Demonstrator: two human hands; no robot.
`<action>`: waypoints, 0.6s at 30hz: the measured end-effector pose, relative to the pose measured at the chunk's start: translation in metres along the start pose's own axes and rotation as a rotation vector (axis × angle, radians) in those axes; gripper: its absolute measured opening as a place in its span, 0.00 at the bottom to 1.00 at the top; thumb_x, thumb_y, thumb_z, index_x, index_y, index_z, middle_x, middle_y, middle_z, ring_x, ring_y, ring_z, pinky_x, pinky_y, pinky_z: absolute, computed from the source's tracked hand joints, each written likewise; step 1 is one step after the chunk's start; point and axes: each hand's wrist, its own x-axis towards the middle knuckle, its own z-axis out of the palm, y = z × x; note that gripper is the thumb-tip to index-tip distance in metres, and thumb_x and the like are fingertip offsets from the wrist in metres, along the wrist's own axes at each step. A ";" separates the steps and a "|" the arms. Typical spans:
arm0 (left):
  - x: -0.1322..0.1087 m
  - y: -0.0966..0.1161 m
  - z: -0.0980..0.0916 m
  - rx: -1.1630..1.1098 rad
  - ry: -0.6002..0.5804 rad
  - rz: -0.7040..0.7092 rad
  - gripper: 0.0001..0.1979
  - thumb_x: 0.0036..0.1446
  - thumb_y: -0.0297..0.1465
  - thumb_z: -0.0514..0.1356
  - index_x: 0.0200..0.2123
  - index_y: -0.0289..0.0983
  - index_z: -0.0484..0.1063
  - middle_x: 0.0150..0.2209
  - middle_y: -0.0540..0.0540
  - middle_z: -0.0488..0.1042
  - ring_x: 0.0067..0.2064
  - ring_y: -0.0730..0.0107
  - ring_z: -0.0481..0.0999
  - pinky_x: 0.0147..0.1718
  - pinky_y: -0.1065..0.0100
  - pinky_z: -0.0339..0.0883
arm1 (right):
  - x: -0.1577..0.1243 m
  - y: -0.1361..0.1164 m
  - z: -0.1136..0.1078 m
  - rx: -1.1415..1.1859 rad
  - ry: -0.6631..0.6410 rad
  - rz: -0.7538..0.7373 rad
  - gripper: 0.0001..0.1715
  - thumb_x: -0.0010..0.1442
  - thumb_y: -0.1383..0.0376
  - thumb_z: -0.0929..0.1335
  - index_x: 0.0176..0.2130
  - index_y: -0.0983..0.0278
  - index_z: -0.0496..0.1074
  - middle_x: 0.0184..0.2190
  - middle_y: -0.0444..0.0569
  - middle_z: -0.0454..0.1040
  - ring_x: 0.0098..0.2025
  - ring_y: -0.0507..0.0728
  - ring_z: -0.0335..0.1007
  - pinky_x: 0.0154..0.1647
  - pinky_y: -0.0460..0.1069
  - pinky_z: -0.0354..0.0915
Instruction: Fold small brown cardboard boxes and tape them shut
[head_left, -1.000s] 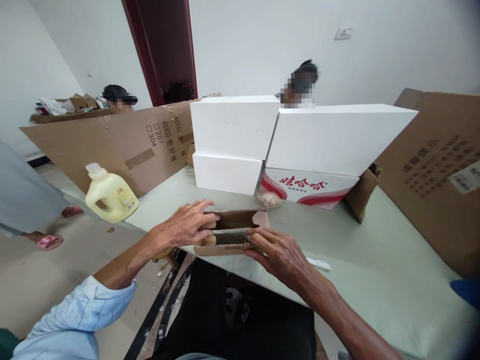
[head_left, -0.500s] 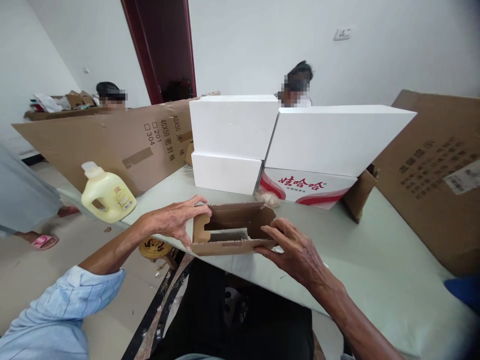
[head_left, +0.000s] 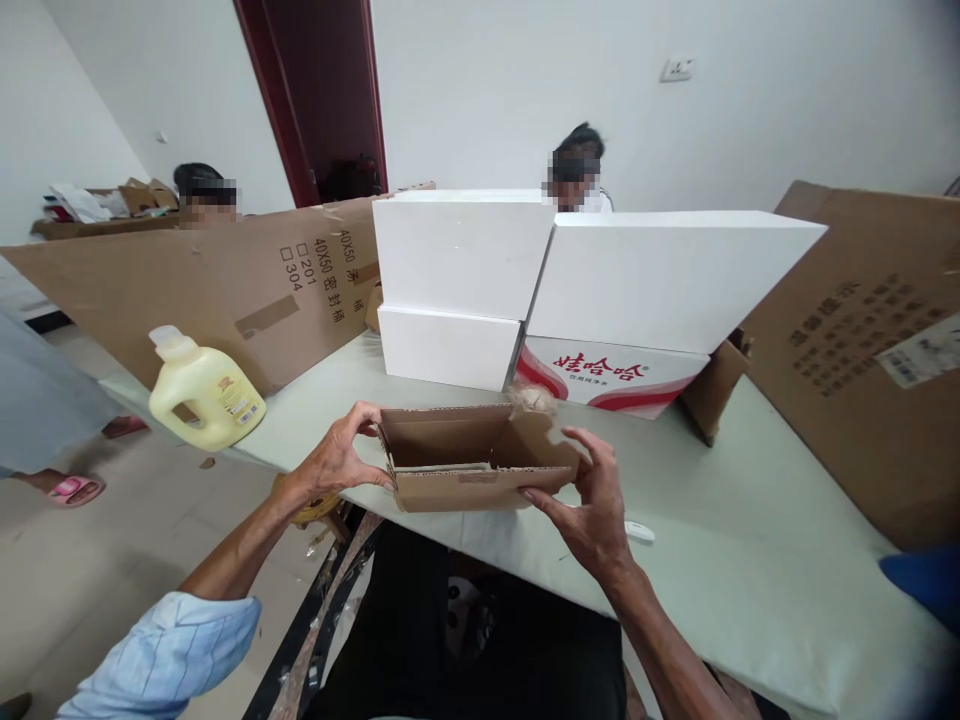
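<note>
A small open-topped cardboard box [head_left: 469, 492] sits at the near edge of the table, between my two hands. My left hand [head_left: 346, 455] grips its left end, the thumb low on the near side and the fingers bent round the far corner. At the right end my right hand [head_left: 589, 500] holds it, thumb against the near wall and fingers behind the end flap. Inside the box a flat pale piece [head_left: 442, 467] shows in part. Beside my right wrist lies a small white object [head_left: 640, 533] whose kind I cannot make out.
White boxes [head_left: 461, 255] stand stacked behind, beside a red-and-white printed carton [head_left: 615, 375]. A pale yellow jug [head_left: 206, 395] stands left on the green-covered table [head_left: 750, 560]. Large cardboard sheets [head_left: 150, 290] flank both sides. Two people are beyond; another stands at left.
My left hand's fingers have gone from inside the left end to its outside. The left end flap no longer shows inside, and the right end flap now leans outward toward my right hand.
</note>
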 end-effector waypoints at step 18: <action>0.023 -0.055 0.032 -0.477 0.365 -0.353 0.44 0.34 0.46 0.82 0.52 0.36 0.71 0.44 0.40 0.84 0.46 0.53 0.84 0.46 0.58 0.78 | -0.010 0.012 0.020 0.295 -0.244 0.417 0.23 0.61 0.46 0.75 0.38 0.63 0.83 0.36 0.50 0.81 0.38 0.61 0.74 0.38 0.52 0.73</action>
